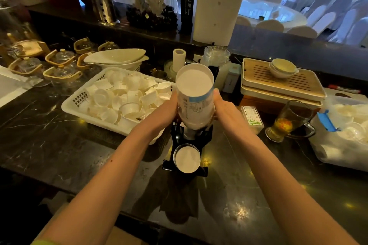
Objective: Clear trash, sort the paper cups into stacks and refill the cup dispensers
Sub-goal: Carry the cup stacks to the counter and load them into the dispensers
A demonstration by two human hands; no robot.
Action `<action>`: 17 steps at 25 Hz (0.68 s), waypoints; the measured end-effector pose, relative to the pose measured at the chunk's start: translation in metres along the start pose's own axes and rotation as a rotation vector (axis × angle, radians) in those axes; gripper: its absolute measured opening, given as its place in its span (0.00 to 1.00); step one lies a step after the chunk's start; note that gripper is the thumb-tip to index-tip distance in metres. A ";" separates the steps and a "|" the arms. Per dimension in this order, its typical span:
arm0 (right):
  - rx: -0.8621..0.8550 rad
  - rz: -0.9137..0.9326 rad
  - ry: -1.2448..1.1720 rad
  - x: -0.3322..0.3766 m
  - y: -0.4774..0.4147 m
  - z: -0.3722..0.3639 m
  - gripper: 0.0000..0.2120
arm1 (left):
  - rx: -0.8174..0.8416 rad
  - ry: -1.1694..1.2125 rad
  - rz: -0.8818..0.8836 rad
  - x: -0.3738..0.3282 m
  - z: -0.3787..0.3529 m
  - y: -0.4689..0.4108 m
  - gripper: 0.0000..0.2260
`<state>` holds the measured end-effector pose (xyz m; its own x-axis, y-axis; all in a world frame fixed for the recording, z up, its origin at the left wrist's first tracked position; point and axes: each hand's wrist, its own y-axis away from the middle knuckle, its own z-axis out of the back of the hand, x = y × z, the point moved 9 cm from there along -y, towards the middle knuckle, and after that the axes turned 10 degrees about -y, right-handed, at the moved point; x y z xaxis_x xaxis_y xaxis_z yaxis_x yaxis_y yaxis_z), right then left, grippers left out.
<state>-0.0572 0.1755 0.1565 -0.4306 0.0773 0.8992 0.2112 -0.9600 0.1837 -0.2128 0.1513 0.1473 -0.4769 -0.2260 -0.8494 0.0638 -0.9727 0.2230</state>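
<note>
A tall stack of white paper cups point(195, 95), wrapped in a clear printed sleeve, stands upside down over the black cup dispenser point(189, 139) at the middle of the counter. My left hand point(169, 111) grips the stack from the left and my right hand point(223, 107) from the right, both low on it. Nearer to me, a second dispenser tube point(187, 158) on the same black frame shows a white cup bottom. A white plastic basket point(79, 103) to the left holds several loose white cups point(127, 99).
A glass mug of tea point(288, 121) and a small printed box point(252, 118) sit right of the dispenser. A clear bag of plastic lids point(342, 131) lies at far right. Behind are stacked wooden tea trays point(282, 83), white boat-shaped dishes point(117, 57) and glass teapots point(59, 69).
</note>
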 end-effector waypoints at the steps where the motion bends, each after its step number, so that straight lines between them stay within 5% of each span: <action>1: 0.004 0.004 -0.027 -0.002 -0.001 0.000 0.36 | -0.006 0.025 0.012 0.003 -0.002 -0.001 0.12; 6: -0.025 0.052 -0.115 -0.009 0.001 0.002 0.28 | -0.004 0.048 0.050 0.005 -0.008 -0.006 0.11; 13: 0.027 -0.051 -0.172 -0.039 -0.012 -0.011 0.37 | -0.015 0.084 0.080 0.001 -0.013 -0.008 0.13; 17: 0.043 -0.090 -0.229 -0.054 -0.023 -0.018 0.34 | 0.043 0.058 0.095 0.011 -0.019 -0.018 0.14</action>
<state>-0.0546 0.1883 0.0968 -0.2400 0.2253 0.9443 0.2202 -0.9347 0.2790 -0.2026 0.1651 0.1244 -0.4189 -0.3211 -0.8494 0.0683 -0.9439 0.3231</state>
